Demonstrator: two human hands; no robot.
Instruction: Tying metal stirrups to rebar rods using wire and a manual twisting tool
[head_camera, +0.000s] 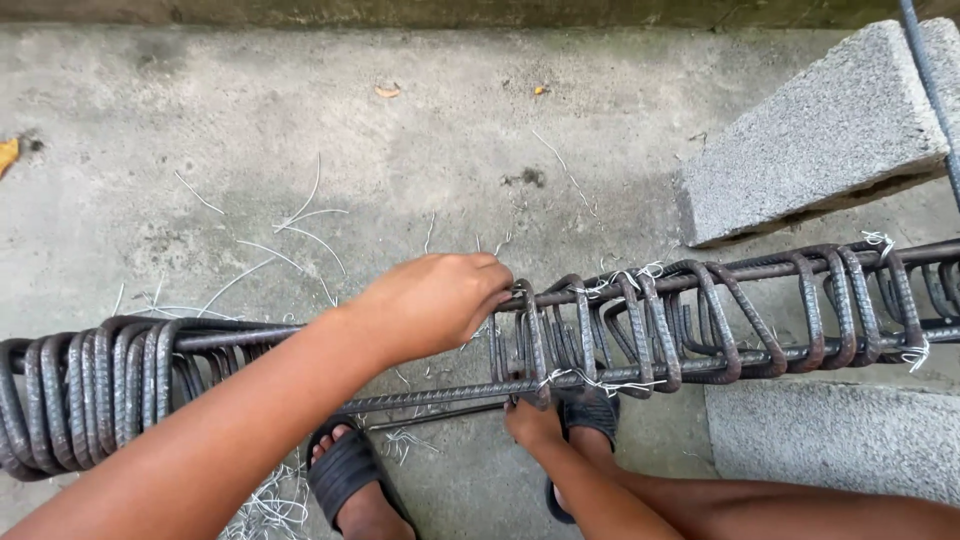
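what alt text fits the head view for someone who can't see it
Seen from above, a person's left hand and right hand grip a dark steel stirrup on a long rebar cage over a grey concrete floor. Loose stirrups bunch at left; a grey concrete block props the cage.

head view | worn camera, looks steeply down | close above rebar cage (640, 330) | concrete floor (300, 130)

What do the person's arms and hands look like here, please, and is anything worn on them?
Both arms are bare to the frame edge: no sleeves, gloves, watch or bands show. The left hand and right hand carry no rings that I can see. The only things worn in view are dark slide sandals.
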